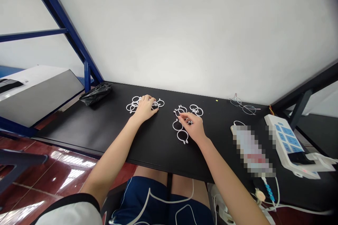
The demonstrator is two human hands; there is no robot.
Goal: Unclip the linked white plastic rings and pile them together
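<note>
Two clusters of white looped cable ties lie on a black table (111, 126). My left hand (145, 108) rests palm down on the left cluster (133, 104), fingers curled over several loops. My right hand (192, 126) sits on the right cluster (185, 121), thumb and forefinger pinched at a loop near its middle. A larger loop (182, 136) lies just in front of that hand.
A crumpled black plastic bag (95, 94) lies at the table's back left. Wire-framed glasses (244, 106) rest near the white wall. A phone (250, 151) and a white power strip (289, 144) with cables occupy the right side. Blue steel frame (66, 28) rises at the left.
</note>
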